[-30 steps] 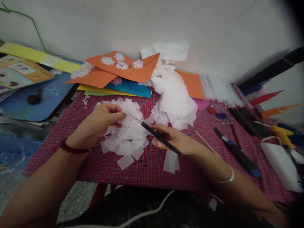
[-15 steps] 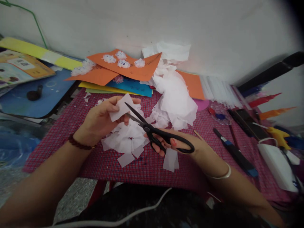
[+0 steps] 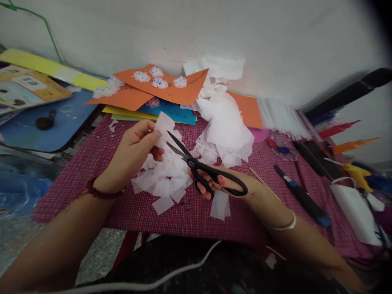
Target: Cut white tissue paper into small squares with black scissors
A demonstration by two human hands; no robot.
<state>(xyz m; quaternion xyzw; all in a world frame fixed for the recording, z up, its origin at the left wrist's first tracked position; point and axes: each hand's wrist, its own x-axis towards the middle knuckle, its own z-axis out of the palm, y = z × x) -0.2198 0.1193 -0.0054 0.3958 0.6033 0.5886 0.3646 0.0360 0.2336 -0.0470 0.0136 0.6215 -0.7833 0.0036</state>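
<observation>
Left hand (image 3: 130,157): grip pinched, thumb on top, has the white paper piece (image 3: 163,126) by its left edge, up over the far side of the pile of cut white paper (image 3: 170,179). Right hand (image 3: 221,179): grip curled through the handles of the black scissors (image 3: 190,162), thumb in the big loop, fingers at the smaller one. Blades moderately parted, tips pointing far-left at the piece's right side. Can't tell if paper is actually between them.

Step looks like snipping the piece. To do it well, I'd:
- Seat the edge deeper toward the pivot; a tip-only cut on paper this thin will likely fold or chew it.
- Keep a little tension from the left; the free side looks floppy.
- Watch the lower blade: its tip sits near the left fingertips, which are under the piece. Tuck them back first.
- Feed with the left, hold the scissors' angle steady.
- Cut above the pile, so offcuts land there and not on the bare tabletop (image 3: 122,216).
- Keep blades clear of the larger white sheets (image 3: 226,126), far right of the pile, to avoid a stray nick.
</observation>
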